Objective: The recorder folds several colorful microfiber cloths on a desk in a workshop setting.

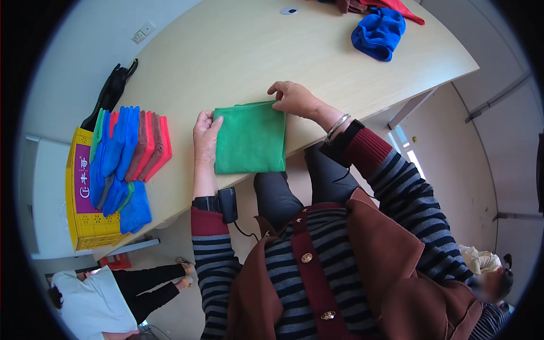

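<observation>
Now I view green cloth (251, 140): near-square, long axis unclear, hem (243, 107) far side; left grip (205, 135) touching it, clamping unclear; right grip (298, 101) parted; purple label (83, 179) white-lettered.

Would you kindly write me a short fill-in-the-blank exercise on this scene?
The left hand grips the edge of a folded cloth coloured ____.
A metal bangle circles the wrist on the ____ side.
The basket with a purple label is coloured ____.
Of the loose cloths at the far right, the nearest is ____.
Missing words: green; right; yellow; blue.
</observation>
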Demonstrator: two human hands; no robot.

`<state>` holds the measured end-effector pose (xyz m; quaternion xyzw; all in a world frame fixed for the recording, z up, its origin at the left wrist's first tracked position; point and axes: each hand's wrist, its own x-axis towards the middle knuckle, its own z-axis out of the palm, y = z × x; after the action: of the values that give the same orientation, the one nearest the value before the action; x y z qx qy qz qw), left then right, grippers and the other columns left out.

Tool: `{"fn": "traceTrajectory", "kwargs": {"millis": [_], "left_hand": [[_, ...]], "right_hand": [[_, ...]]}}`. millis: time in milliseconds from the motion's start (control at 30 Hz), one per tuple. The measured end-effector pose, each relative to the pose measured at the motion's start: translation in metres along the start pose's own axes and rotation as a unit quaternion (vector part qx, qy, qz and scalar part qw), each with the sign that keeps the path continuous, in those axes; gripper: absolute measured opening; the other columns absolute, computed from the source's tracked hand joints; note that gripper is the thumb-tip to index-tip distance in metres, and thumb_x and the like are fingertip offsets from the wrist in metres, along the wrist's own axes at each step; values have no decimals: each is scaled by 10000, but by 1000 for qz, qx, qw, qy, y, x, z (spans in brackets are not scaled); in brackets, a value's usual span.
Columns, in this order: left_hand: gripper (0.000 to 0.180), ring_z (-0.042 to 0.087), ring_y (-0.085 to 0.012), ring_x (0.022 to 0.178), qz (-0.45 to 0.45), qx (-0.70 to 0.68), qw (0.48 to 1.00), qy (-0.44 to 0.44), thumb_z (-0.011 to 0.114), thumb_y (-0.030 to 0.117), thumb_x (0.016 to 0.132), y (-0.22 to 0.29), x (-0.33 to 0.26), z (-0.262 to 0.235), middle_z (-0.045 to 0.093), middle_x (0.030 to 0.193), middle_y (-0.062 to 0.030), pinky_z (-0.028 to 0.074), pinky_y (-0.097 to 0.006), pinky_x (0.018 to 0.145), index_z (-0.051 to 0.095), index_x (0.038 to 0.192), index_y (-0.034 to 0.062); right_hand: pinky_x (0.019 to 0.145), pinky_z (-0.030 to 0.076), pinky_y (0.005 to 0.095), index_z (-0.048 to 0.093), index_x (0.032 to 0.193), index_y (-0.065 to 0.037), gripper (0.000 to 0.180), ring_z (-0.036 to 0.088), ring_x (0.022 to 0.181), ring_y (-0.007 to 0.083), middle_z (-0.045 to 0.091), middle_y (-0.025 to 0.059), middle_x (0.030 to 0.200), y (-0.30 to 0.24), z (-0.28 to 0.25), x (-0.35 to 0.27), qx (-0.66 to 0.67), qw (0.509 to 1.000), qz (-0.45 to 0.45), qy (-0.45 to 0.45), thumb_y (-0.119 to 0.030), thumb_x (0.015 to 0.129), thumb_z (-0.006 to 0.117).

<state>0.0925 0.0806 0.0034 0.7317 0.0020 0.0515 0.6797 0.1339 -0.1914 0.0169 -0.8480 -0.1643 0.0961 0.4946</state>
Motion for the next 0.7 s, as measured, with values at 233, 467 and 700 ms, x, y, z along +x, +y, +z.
{"fn": "traceTrajectory", "kwargs": {"millis": [233, 467, 700], "left_hand": [[245, 599, -180, 859, 84, 268, 955, 95, 642, 67, 847, 0, -4, 9, 629, 954, -79, 472, -305, 789, 564, 1078, 51], [315, 554, -316, 1001, 289, 478, 815, -154, 646, 66, 779, 41, 1, 70, 593, 1059, -119, 433, -396, 906, 574, 1085, 55], [224, 561, -299, 990, 226, 460, 834, -207, 630, 72, 804, 28, 16, 69, 600, 1015, -115, 443, -372, 881, 556, 1013, 42]], "right_hand": [[633, 520, 271, 598, 1120, 1, 305, 626, 710, 143, 643, 78, 914, 19, 8, -51, 130, 982, -23, 137, -131, 846, 625], [622, 520, 241, 538, 1202, 10, 337, 630, 726, 125, 641, 69, 920, -10, 30, -134, 392, 903, 131, -112, -127, 902, 606], [641, 515, 249, 531, 1203, 5, 363, 625, 770, 129, 629, 72, 935, -18, 41, -137, 336, 925, 123, -132, -131, 882, 631]]}}
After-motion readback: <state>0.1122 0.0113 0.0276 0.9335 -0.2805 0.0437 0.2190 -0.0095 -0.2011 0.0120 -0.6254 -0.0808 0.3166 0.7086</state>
